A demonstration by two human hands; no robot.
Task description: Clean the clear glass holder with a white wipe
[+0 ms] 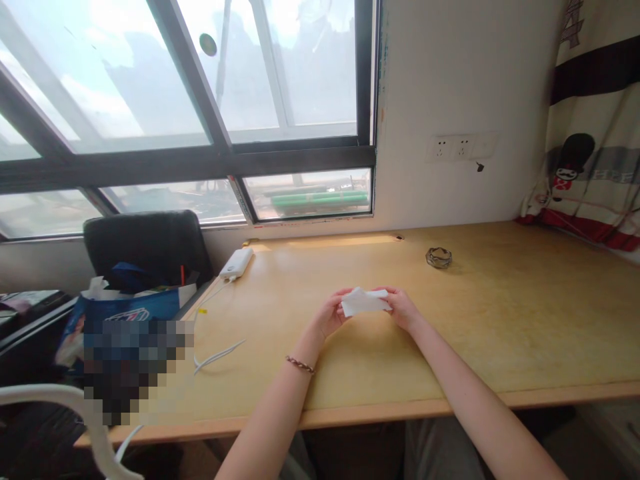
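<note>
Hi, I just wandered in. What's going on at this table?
A person is holding a small, thin white paper-like sheet over a pale yellow wooden table, the left hand gripping one end and the right hand the other. Beyond the right hand sits a dark, openwork ring-shaped object. Toward the table's left edge lies a white rectangular device with a white cable. Neither hand is touching those.

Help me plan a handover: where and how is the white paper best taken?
Probably pinch the middle of the white paper, coming from the far side: the left hand and right hand hold its ends, leaving the stretch between them free.
</note>
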